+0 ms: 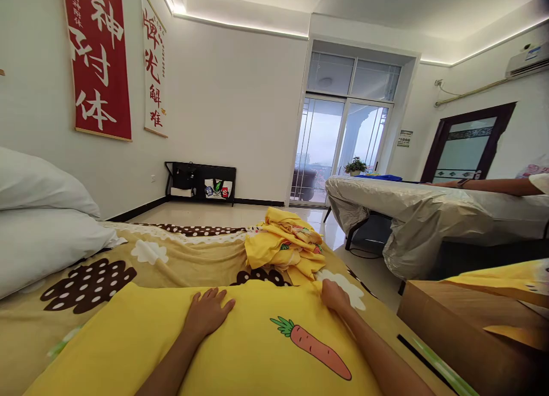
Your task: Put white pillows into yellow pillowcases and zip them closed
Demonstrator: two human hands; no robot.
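A yellow cloth [253, 333] with a printed carrot [319, 350] lies spread over the bed in front of me. My left hand [209, 311] rests flat on it near the far edge, fingers stretched out. At the cloth's far right corner, my right hand [334, 296] is closed on the edge, a bit of fabric showing at its fingers. Just beyond the two hands lies a crumpled heap of yellow fabric [285, 244] with similar prints. Underneath everything is a tan bedspread [180, 259] with brown dotted and white cloud patterns.
White pillows [38, 219] are stacked at the left. On the right stands a cardboard box [446, 322] with yellow fabric on top. Behind it is a table under a silvery cover [412, 213], where another person's arm [493, 186] rests. A low black rack [201, 182] stands by the far wall.
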